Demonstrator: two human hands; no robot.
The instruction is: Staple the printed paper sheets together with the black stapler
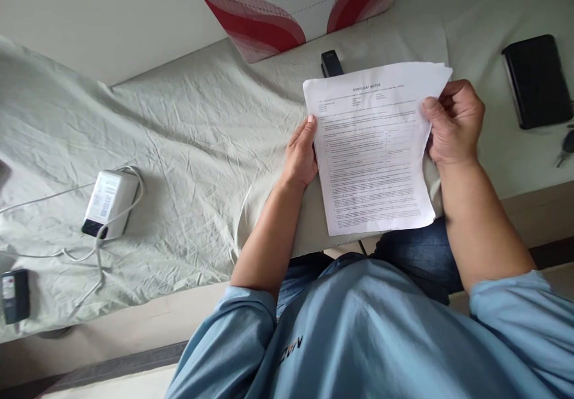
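A stack of printed papers [374, 166] headed "OVERLEAF NOTES" is held up over the table's near edge, its print facing me. My left hand [302, 151] grips the left edge, thumb along the margin and fingers hidden behind the sheets. On the opposite side, my right hand [456, 121] pinches the upper right edge between thumb and curled fingers, and the sheets bend a little there. Just beyond the top edge of the papers lies a small black stapler-like object [331, 63], partly covered by them.
A wrinkled pale green cloth [192, 148] covers the table. At the back stands a red and white carton [287, 16]. A white box with a cable [112, 201] and a small black device [15, 296] lie left; a black wallet-like case [538, 82] and keys [567, 145] lie right.
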